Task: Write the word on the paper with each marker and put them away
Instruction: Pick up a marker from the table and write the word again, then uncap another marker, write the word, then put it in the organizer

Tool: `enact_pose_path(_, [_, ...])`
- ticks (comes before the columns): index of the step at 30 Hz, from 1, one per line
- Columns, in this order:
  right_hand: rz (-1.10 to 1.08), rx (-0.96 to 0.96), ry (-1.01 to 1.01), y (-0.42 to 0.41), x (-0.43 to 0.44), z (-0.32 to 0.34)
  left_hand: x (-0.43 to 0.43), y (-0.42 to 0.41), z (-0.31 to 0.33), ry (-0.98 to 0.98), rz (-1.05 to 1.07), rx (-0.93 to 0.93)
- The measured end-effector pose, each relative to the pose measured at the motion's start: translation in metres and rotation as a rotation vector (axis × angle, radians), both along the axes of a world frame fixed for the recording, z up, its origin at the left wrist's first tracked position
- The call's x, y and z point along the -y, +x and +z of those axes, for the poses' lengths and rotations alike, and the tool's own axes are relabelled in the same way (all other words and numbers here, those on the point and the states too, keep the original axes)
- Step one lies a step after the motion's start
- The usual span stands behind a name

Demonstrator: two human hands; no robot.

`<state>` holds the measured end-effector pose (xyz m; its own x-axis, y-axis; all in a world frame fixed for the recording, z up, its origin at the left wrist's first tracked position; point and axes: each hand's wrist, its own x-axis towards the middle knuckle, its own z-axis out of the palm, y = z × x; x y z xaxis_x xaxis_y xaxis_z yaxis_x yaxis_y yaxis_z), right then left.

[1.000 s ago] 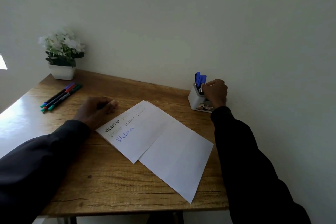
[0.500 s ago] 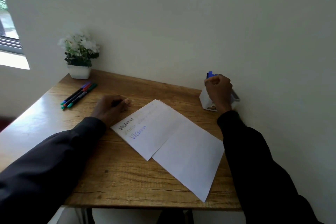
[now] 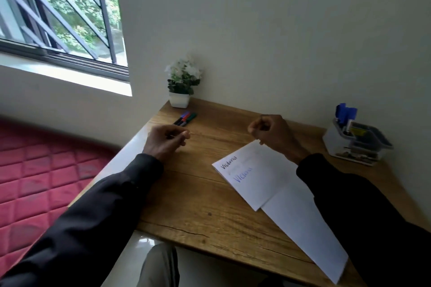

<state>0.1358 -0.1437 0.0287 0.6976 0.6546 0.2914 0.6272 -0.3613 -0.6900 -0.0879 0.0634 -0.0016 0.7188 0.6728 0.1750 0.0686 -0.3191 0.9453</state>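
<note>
1. Three markers [image 3: 185, 119] lie side by side on the desk [image 3: 200, 193] at its far-left corner, just in front of the potted plant [image 3: 180, 87]. Their caps read purple, red and green.
2. Their long axis runs from about 2 o'clock, at the capped ends, down to 8 o'clock, so the plain ends point toward the left hand [image 3: 166, 141].
3. From the left hand the markers sit close by at about 1 o'clock. From the right hand [image 3: 272, 134] they lie well apart at about 10 o'clock, which makes the left hand the nearer one by a clear margin.
4. Both hands are empty. The left hand's fingers are loosely curled above the desk, and the right hand's fingers are tucked into a fist over the paper's far corner.
5. On the paper [image 3: 268, 177], which lies at 5 o'clock from the markers, "Victoria" shows in black and again in blue, with a fainter line between them.
6. At 3 o'clock from the right hand, a white holder [image 3: 338, 142] against the wall carries blue-capped markers [image 3: 345, 112] standing upright.
7. My reading is that the next pick suits the left hand, pinching one barrel across its axis before the other hand takes it over for writing.
</note>
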Motion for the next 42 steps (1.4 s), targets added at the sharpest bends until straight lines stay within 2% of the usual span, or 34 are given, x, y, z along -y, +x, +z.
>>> enact_pose_path(7, [0.245, 0.193, -0.159, -0.017, -0.073, -0.004, -0.02, -0.023, -0.011, -0.201, 0.078, 0.069])
enact_pose_path(14, [0.472, 0.428, -0.324, -0.031, -0.141, -0.01, -0.027, -0.022, -0.017, -0.272, 0.091, 0.146])
enact_pose_path(22, [0.564, 0.602, -0.396, -0.042, -0.172, -0.02, -0.033, -0.021, -0.02, -0.332, 0.112, 0.205])
enact_pose_path(27, [0.565, 0.626, -0.444, -0.034, -0.163, -0.019, -0.033, -0.021, -0.019, -0.32, 0.088, 0.182])
enact_pose_path(29, [0.558, 0.59, -0.449, -0.031, -0.152, -0.019, -0.031, -0.021, -0.018, -0.308, 0.075, 0.186])
enact_pose_path(31, [0.504, 0.447, -0.36, -0.03, -0.139, -0.02, -0.03, -0.023, -0.017, -0.282, 0.054, 0.183])
enact_pose_path(34, [0.383, 0.026, -0.036, -0.038, -0.113, -0.013, -0.024, -0.024, -0.014, -0.171, -0.023, 0.146])
enact_pose_path(36, [0.36, -0.172, 0.194, -0.047, -0.092, -0.003, -0.016, -0.022, -0.009, -0.087, -0.129, 0.111])
enact_pose_path(39, [0.362, -0.357, 0.385, -0.061, -0.061, 0.006, 0.005, -0.012, -0.002, -0.086, -0.246, 0.127])
enact_pose_path(42, [0.343, -0.429, 0.483, -0.07, -0.036, 0.003, 0.031, 0.002, 0.001, -0.053, -0.288, 0.16])
